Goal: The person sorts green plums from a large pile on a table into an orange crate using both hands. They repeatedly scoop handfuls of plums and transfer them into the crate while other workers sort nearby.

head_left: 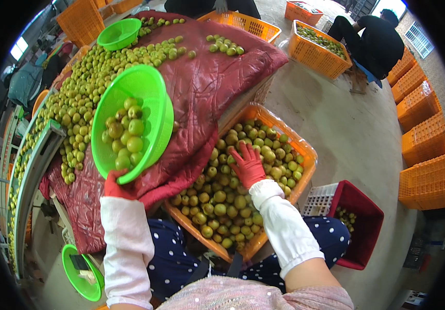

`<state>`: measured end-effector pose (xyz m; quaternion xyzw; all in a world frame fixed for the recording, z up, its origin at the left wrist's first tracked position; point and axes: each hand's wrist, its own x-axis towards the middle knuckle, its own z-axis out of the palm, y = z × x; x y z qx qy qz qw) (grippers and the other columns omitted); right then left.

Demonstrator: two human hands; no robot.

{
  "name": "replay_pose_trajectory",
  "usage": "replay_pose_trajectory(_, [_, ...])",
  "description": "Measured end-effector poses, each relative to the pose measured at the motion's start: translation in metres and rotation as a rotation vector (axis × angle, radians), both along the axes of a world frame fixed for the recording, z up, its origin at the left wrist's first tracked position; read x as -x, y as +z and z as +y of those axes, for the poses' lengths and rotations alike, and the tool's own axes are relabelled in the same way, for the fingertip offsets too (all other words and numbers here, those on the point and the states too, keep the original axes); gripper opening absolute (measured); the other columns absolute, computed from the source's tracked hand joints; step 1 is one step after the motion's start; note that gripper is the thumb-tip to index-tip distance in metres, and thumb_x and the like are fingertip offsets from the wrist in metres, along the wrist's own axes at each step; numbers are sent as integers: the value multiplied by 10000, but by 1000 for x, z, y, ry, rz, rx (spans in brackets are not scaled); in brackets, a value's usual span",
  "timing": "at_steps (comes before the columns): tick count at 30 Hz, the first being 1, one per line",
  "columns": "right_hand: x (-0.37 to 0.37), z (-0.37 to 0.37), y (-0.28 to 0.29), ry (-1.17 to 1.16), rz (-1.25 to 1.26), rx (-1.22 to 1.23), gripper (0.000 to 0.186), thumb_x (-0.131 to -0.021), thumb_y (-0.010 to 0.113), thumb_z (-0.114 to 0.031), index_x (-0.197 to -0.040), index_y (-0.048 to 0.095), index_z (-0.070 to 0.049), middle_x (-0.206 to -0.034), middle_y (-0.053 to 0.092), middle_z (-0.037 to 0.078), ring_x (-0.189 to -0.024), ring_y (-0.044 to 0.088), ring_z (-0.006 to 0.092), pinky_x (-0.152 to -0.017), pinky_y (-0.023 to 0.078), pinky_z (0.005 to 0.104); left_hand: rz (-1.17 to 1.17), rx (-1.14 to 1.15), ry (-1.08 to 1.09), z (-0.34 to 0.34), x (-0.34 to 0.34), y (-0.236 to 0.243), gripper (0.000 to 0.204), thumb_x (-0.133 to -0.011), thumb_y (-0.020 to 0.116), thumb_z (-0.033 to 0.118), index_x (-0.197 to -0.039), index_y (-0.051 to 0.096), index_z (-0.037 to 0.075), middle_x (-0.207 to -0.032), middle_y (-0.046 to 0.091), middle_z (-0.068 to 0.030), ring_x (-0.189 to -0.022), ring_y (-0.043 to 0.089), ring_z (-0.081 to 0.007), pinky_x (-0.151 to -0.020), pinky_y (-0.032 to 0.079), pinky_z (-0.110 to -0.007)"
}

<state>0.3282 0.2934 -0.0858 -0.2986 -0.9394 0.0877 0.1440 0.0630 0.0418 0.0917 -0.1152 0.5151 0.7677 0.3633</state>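
Observation:
My left hand point(119, 186), in a red glove, grips the lower rim of a bright green plastic colander point(161, 121). The colander is tilted toward me over the maroon quilted cover, with several round green-brown fruits point(125, 135) inside. My right hand point(248, 165), also gloved in red, lies with fingers spread on the fruits point(220, 196) that fill an orange plastic crate point(309, 168). Nothing shows in its grasp, though the undersides of the fingers are hidden. This crate stands between my knees, against the edge of the covered table.
Loose fruits point(85, 77) are heaped across the maroon cover point(202, 85), beside a metal-edged chute point(39, 165). Another green colander point(119, 34) sits at the back. A dark red bin point(359, 232) stands at my right. Orange crates point(424, 178) line the right side; a person point(380, 46) crouches at back right.

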Motion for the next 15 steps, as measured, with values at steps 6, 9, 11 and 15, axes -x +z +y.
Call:
replay_pose_trajectory(6, [40,92,-17,-142,-27,-274,484,-873,609,-373,-1338,511,-280,-1406,466,114,-1319,386,371,-1095,272,557,28,40,-124,2,3,4,479,-783,547,188,-1226,509,9,-1045,682,-160,-837,683,-303,-460,469,-232])
replay_pose_trajectory(9, [25,96,-15,-262,-18,-128,478,-860,617,-388,-1318,536,-279,-1420,432,134,-1293,404,380,-1068,310,539,91,15,-159,6,-3,6,532,-771,535,176,-1274,481,12,-1084,674,-160,-856,681,-315,-464,464,-234])
replay_pose_trajectory(11, [7,98,-16,-255,-4,-28,481,-852,623,-399,-1312,543,-286,-1421,423,144,-1293,404,382,-1064,322,517,129,47,-108,10,-9,10,547,-766,536,174,-1285,476,15,-1091,675,-162,-854,689,-322,-462,461,-241])
replay_pose_trajectory(15, [-40,74,-8,-334,75,-56,297,-824,642,-406,-1032,662,-195,-1044,575,74,-1038,531,301,-921,406,465,87,12,-151,8,-11,8,555,-760,538,178,-1286,476,13,-1085,678,-165,-842,696,-318,-459,455,-243])
